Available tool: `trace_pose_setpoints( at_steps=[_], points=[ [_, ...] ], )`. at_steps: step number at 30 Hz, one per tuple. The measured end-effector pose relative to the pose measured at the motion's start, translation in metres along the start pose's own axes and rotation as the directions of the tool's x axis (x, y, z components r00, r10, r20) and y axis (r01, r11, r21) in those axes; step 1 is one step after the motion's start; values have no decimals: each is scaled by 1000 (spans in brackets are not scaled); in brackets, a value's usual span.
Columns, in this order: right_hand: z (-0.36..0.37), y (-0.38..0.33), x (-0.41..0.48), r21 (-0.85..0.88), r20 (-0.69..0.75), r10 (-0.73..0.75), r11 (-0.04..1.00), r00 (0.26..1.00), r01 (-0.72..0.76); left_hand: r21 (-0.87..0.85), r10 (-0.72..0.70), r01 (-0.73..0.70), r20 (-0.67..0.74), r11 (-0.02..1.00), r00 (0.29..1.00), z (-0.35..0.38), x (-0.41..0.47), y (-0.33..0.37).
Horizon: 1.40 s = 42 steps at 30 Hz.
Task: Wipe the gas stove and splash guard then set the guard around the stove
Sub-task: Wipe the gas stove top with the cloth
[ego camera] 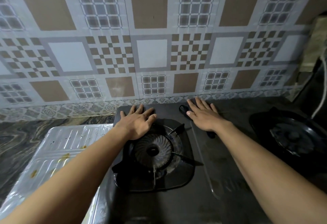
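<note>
Currently Wiping: Rear Strip of the Stove Top

1. Step in hand. The work appears to be in the first stage, wiping the stove [177, 206]. The right hand [203, 115] lies flat, fingers straight and slightly spread, pressing a dark cloth [183, 108] onto the back of the stove top, between the left burner [153, 150] and the right burner [292, 135]. It grips nothing; the cloth shows at the fingertips and again at the wrist.

2. Supporting hand. The left hand [139, 122] is also flat and spread, palm down on the rear left corner of the stove top, just behind the left burner. It holds nothing and seems to steady the appliance.

3. Location of the splash guard. The splash guard [67, 145] lies flat on the desk [21, 135], touching or just beside the left edge of the stove. Brown spots show on its ribbed foil surface, so it is judged not yet wiped. It is not standing around the stove.

4. Next move. Likely requirement: sweep the cloth across the remaining top, with care near the pointed pan supports of the left burner, where it could snag. The foil looks thin and may crease, so wipe it with light pressure before raising it against the tiled wall [152, 53].
</note>
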State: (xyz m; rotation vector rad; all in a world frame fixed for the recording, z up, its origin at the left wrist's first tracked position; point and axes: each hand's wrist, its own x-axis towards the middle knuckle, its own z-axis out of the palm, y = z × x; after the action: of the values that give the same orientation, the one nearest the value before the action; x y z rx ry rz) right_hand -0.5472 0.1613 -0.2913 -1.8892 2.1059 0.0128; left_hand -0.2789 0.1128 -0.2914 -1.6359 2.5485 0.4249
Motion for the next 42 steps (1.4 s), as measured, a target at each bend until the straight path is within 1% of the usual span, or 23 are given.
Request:
trace_pose_setpoints(
  at_steps=[5, 9, 10, 14, 16, 19, 23, 26, 29, 32, 39, 42],
  points=[
    [10, -4, -28, 3, -13, -16, 1000, 1000, 16, 20, 32, -32, -10, 999, 999, -1, -1, -4],
    [9, 4, -47, 34, -23, 144, 989, 989, -143, -5, 54, -54, -37, 999, 998, 0, 0, -4],
    [11, 2, -52, 33, -28, 158, 987, 987, -158, -7, 51, -51, -42, 999, 998, 0, 0, -3],
    [21, -10, -73, 27, -20, 81, 996, 997, -80, 19, 59, -59, -34, 998, 998, 2, 4, -7],
    [19, -4, -77, 32, -23, 90, 995, 996, -89, 23, 72, -71, -34, 997, 997, 3, 4, -8],
    [13, 17, -78, 47, -41, 195, 980, 980, -193, 22, 72, -71, -46, 997, 996, 3, 5, -8],
    [9, 48, -79, 90, -66, 367, 928, 928, -360, 18, 68, -68, -53, 998, 996, 4, 4, -6],
    [4, 49, -70, 113, -72, 427, 901, 901, -418, 12, 64, -64, -58, 998, 996, 5, 5, -6],
    [-2, 42, -62, 100, -52, 413, 908, 909, -406, 17, 72, -72, -62, 997, 995, 8, 8, -8],
    [1, 32, -60, 87, -89, 380, 924, 921, -373, 14, 64, -63, -63, 998, 996, 8, 10, -8],
    [32, -26, -80, 30, -118, 172, 985, 978, -170, 9, 65, -65, -69, 998, 995, 5, 7, -5],
    [38, -31, -89, 16, -113, 134, 991, 984, -133, 0, 70, -70, -65, 998, 995, 3, 3, -3]
  ],
)
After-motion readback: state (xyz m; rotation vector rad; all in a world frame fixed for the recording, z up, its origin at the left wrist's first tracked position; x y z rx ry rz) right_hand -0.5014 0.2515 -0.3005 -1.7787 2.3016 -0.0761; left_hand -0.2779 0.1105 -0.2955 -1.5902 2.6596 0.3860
